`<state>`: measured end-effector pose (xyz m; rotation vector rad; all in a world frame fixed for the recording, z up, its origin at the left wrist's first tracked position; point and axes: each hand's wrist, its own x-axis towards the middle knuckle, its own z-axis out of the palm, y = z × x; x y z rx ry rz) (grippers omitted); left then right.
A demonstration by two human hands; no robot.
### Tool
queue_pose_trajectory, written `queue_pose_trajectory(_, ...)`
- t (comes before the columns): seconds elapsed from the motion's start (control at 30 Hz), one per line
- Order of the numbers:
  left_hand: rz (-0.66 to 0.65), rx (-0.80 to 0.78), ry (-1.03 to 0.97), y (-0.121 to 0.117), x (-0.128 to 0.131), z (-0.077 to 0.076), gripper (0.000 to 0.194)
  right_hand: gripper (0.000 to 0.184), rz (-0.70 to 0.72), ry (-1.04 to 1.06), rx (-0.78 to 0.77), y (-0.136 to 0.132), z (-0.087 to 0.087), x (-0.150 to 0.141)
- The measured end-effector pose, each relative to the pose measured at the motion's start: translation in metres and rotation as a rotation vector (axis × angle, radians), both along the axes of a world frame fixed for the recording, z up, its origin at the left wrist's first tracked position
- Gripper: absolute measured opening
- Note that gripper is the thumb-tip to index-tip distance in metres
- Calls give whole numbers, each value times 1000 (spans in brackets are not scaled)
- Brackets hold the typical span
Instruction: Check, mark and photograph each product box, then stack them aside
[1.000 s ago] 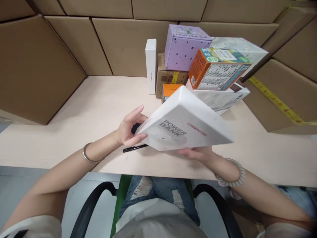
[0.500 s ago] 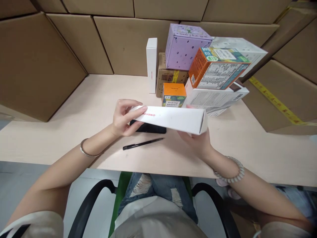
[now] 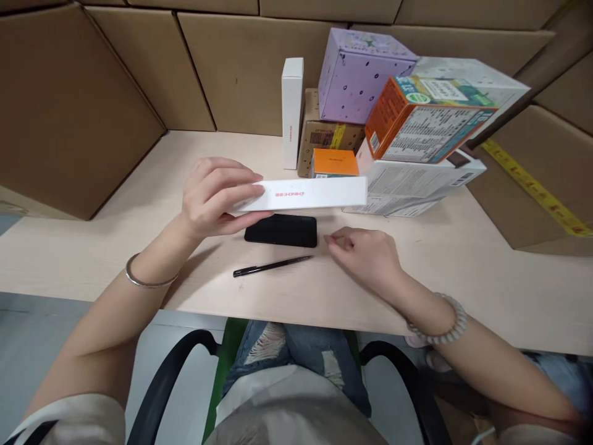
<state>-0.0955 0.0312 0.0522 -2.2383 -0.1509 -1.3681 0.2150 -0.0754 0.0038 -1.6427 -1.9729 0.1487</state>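
Observation:
My left hand (image 3: 214, 196) grips one end of a flat white box (image 3: 319, 193) with red lettering, holding it edge-on just above the table. Under the box lies a black phone (image 3: 281, 230), and a black pen (image 3: 272, 266) rests in front of it. My right hand (image 3: 365, 254) is off the box and hovers low over the table right of the phone. Its fingers are loosely curled and hold nothing.
A pile of boxes stands at the back: a tall white box (image 3: 292, 111), a purple box (image 3: 359, 77), an orange and teal carton (image 3: 419, 120), a small orange box (image 3: 334, 162). Cardboard cartons (image 3: 74, 111) wall in the pale table (image 3: 486, 272). A black chair (image 3: 176, 371) is below.
The white box turned from its broad face up to edge-on and moved away from me. My right hand let go of it and dropped toward the table; the phone came into view.

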Motion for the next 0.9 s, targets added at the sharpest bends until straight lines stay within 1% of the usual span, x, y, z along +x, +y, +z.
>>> queue_pose_trajectory(0.03, 11, 6, 21, 0, -1, 3, 57, 27, 18, -71, 32, -4, 0, -2)
queue_pose_trajectory(0.07, 26, 7, 44, 1, -2, 4, 54, 31, 74, -109, 76, -7, 0, -4)
queue_pose_trajectory(0.1, 46, 10, 72, 1, -3, 4, 51, 32, 168, -132, 124, -9, -2, -6)
queue_pose_trajectory(0.13, 62, 20, 99, 1, -5, 4, 47, 33, 290, -160, 164, -11, -3, -8)
queue_pose_trajectory(0.2, 71, 59, 138, 2, -7, 1, 44, 35, 522, -255, 208, -13, -7, -12)
queue_pose_trajectory(0.23, 78, 68, 153, 2, -7, -2, 43, 36, 591, -318, 218, -13, -9, -14)
queue_pose_trajectory(0.27, 95, 54, 174, 2, -8, -4, 41, 36, 627, -375, 227, -13, -10, -16)
queue_pose_trajectory(0.3, 116, 18, 196, 2, -8, -7, 39, 35, 645, -417, 239, -13, -11, -18)
queue_pose_trajectory(0.4, 186, -169, 303, 2, -8, -15, 33, 32, 677, -481, 289, -11, -9, -19)
queue_pose_trajectory(0.43, 187, -210, 330, 2, -8, -16, 32, 32, 693, -486, 298, -10, -7, -19)
queue_pose_trajectory(0.5, 170, -236, 359, 1, -6, -16, 31, 32, 724, -469, 311, -7, -3, -16)
queue_pose_trajectory(0.57, 128, -215, 380, -1, -3, -13, 32, 29, 747, -418, 358, -4, 1, -11)
queue_pose_trajectory(0.6, 98, -181, 379, -3, 0, -11, 33, 27, 758, -385, 392, -2, 3, -8)
queue_pose_trajectory(0.7, 26, 36, 321, -10, 9, -5, 31, 23, 785, -234, 461, -1, 8, -1)
queue_pose_trajectory(0.77, 24, 136, 286, -15, 15, -2, 25, 23, 775, -86, 436, -3, 11, 1)
queue_pose_trajectory(0.8, 24, 135, 279, -18, 18, -2, 22, 24, 752, -1, 424, -5, 13, 1)
queue_pose_trajectory(0.83, 13, 104, 275, -20, 21, -2, 20, 24, 718, 77, 407, -7, 15, 0)
queue_pose_trajectory(0.9, -36, -11, 275, -24, 25, -3, 19, 22, 635, 207, 383, -8, 18, -4)
